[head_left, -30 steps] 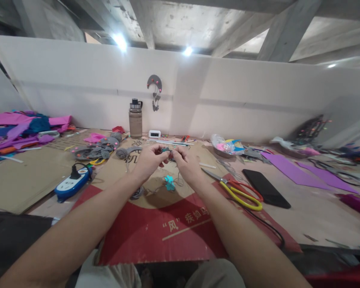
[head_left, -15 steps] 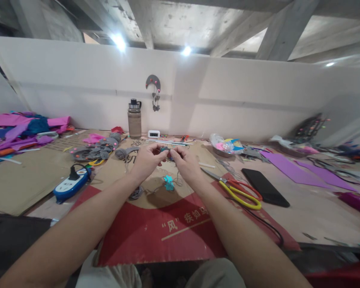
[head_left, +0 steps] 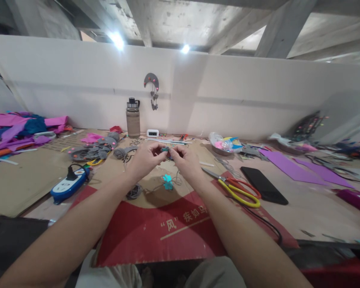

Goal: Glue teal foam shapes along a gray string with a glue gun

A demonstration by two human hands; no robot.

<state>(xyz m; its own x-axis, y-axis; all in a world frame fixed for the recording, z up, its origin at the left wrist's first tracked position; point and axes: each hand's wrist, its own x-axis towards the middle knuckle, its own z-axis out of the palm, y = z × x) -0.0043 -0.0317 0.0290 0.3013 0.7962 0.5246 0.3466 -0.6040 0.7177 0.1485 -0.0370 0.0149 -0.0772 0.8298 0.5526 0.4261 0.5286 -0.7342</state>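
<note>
At twelve o'clock a white partition (head_left: pixel 228 80) backed the counter (head_left: pixel 318 216) (cardboard (head_left: pixel 180 250) atop); left hand (head_left: pixel 144 161) and right hand (head_left: pixel 186 161) pinched a teal piece (head_left: pixel 165 149) between fingers.

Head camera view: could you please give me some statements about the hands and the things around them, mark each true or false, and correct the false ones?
1. The left hand and the right hand have their fingertips at a small teal piece. True.
2. The two hands are wide apart. False: their fingertips nearly meet.
3. The scissors lie beside a black phone. True.
4. Both handles of the scissors are blue. False: one is red, the other yellow.
5. A bottle stands upright near the white wall. True.
6. The bottle has no cap. False: a dark cap is on it.
</note>
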